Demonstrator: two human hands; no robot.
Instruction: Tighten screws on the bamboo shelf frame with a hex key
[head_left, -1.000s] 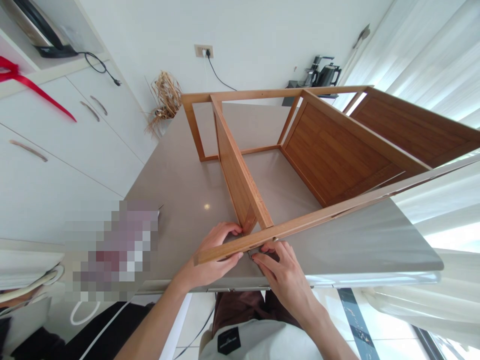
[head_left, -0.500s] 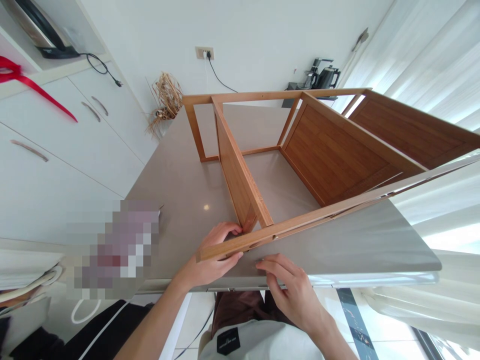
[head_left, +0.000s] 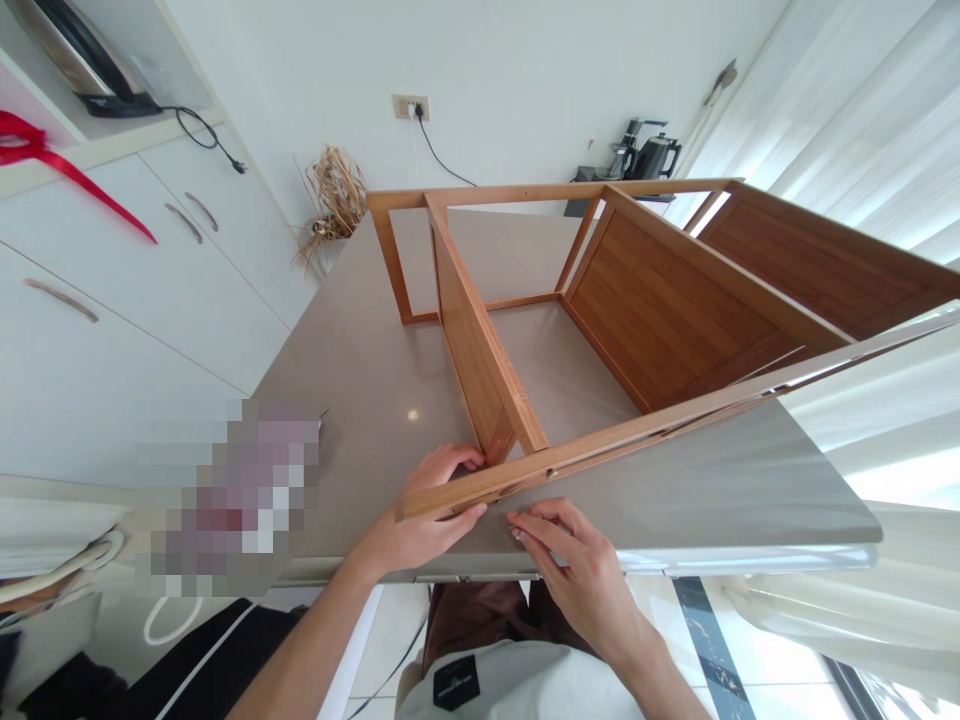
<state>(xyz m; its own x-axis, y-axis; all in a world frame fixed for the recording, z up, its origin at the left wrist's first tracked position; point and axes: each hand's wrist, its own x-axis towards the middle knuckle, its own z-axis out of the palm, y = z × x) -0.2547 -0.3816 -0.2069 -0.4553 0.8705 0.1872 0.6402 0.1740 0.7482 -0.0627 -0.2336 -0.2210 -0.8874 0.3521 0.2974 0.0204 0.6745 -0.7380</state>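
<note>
Bamboo frame rail in left grip

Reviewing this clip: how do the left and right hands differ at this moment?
The left hand wraps around the end of the wooden rail, while the right hand does not hold it, its fingertips lying just below the rail. The left hand sits at the rail's end; the right hand lies further along it. Both are bare and over the grey countertop.
</note>
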